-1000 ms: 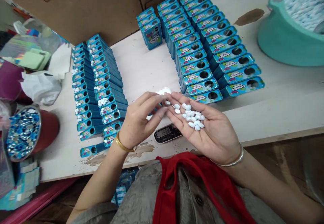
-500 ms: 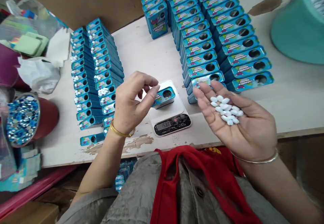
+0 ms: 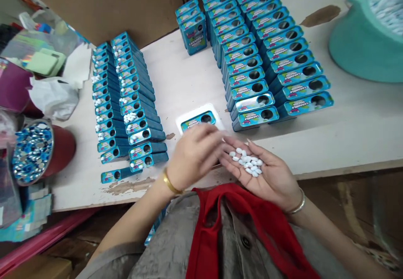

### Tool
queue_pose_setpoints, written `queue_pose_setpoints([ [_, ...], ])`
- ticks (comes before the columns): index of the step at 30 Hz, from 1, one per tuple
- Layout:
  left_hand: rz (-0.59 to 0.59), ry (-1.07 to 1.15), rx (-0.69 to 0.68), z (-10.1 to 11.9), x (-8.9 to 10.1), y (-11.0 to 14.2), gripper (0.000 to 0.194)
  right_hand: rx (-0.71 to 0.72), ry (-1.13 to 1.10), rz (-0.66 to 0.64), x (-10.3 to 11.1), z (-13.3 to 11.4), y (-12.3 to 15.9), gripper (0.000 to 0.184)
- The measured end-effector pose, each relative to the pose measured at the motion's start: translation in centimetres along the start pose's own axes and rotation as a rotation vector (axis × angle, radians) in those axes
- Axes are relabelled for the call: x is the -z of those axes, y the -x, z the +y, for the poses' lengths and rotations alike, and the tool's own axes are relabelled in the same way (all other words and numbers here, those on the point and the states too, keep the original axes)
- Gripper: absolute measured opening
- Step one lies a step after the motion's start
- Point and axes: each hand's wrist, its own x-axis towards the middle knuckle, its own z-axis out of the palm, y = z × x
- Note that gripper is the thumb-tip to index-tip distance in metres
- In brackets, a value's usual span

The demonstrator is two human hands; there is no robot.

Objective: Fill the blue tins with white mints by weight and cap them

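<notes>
My right hand is palm up, cupping several small white candies. Close against its fingertips is my left hand, smeared by motion, so its fingers and anything in them cannot be made out. Beyond the left hand a blue tin with a round dark opening in its top stands on a white kitchen scale. The scale's display is hidden behind my hands.
Blue tins stand in two rows to the right. More tins, many with white candies on top, stand at left. A teal bucket of candies is far right; a red-brown bucket with shiny blue and silver pieces is far left.
My left hand went to the tin on the scale, then came back toward my right palm. The right hand swung out right with the candies and returned to the middle.
</notes>
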Motion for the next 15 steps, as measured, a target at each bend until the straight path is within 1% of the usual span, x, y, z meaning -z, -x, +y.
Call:
queue_pose_setpoints([
  [2,-0.158,-0.038,-0.017,1.7,-1.7,0.9,0.024,-0.019,-0.048,0.049,0.8,0.4,0.1,0.026],
  [3,-0.211,-0.065,-0.009,2.5,-2.7,1.2,0.024,-0.028,-0.064,0.077,1.4,0.6,0.3,0.025],
  [5,-0.254,-0.088,-0.017,3.7,-4.6,1.8,0.025,-0.058,-0.066,0.126,2.7,0.8,0.8,0.021],
  [8,-0.215,-0.070,-0.117,4.9,-6.9,2.1,0.024,-0.092,-0.060,0.182,4.7,0.7,1.7,0.012],
  [10,-0.156,-0.065,-0.171,5.5,-7.7,2.1,0.022,-0.078,-0.070,0.207,5.8,0.6,2.2,0.009],
  [12,-0.111,-0.056,-0.195,5.8,-8.0,2.1,0.020,-0.053,-0.068,0.220,6.4,0.7,2.5,0.009],
  [13,-0.098,-0.044,-0.201,5.8,-7.8,2.1,0.020,-0.037,-0.063,0.225,6.5,0.8,2.6,0.010],
  [15,-0.065,-0.010,-0.188,5.4,-6.8,2.2,0.019,0.000,-0.057,0.235,6.5,1.1,2.5,0.015],
])
